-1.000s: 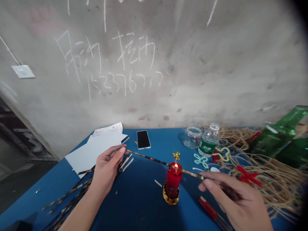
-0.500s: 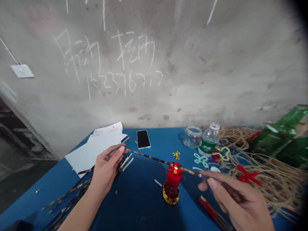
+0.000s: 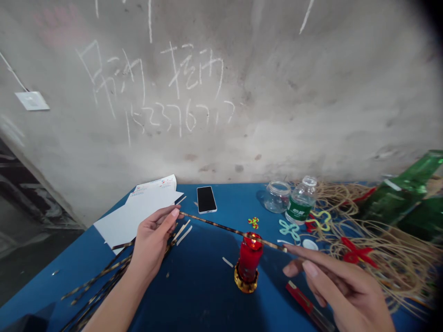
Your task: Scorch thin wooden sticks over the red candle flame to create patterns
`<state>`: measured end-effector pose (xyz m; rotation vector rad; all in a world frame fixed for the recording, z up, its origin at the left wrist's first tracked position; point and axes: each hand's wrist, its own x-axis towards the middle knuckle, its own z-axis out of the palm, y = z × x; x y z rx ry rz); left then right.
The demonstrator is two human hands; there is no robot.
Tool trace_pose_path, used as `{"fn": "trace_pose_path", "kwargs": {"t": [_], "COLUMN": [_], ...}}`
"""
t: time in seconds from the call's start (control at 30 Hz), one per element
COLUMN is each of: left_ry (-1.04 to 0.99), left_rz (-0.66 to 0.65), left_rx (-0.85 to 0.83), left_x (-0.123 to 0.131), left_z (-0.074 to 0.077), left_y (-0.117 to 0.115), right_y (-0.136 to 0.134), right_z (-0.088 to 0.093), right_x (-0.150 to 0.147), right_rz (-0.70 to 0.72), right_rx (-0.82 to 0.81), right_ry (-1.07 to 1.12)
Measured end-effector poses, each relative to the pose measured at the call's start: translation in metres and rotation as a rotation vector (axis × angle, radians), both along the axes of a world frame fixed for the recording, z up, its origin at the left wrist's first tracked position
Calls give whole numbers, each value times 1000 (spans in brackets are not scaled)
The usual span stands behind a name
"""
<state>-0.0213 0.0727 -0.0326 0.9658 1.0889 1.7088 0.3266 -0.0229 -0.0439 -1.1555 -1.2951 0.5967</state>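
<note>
A thin stick (image 3: 218, 225) with dark scorched bands is pinched between the thumb and fingertips of my left hand (image 3: 154, 240). It slants down to the right, over the top of a lit red candle (image 3: 249, 263) in a gold-coloured base. My right hand (image 3: 341, 286) is at the stick's pale far end; the index fingertip meets it or lies just beside it. That hand's thumb is apart from the index finger, and its other fingers are loosely bent. More dark-banded sticks (image 3: 100, 288) lie under and beside my left forearm.
White papers (image 3: 138, 210) and a phone (image 3: 206, 199) lie toward the wall. A glass jar (image 3: 277, 197), a water bottle (image 3: 300, 203), cord coils (image 3: 394, 258) and green bottles (image 3: 398, 198) occupy the right. A red lighter-like object (image 3: 304, 302) lies near my right hand.
My right thumb has moved slightly away from the stick's end, widening the finger gap. The stick and my left hand have hardly moved.
</note>
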Motion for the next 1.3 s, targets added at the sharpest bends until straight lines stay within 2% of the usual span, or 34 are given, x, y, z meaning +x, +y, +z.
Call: {"fn": "trace_pose_path", "kwargs": {"t": [0.67,1.1,1.3], "left_ry": [41,82,58], "left_rz": [34,39,40], "left_rx": [22,17,28], "left_x": [0,0,1], "left_z": [-1,-1,0], "left_y": [2,-4,-6], "right_y": [0,-2,-3], "right_z": [-5,-5,-5], "right_x": [3,1,1], "right_rz": [94,141,138], "right_rx": [48,0,34], "right_ry": [-109,-87,-93]}}
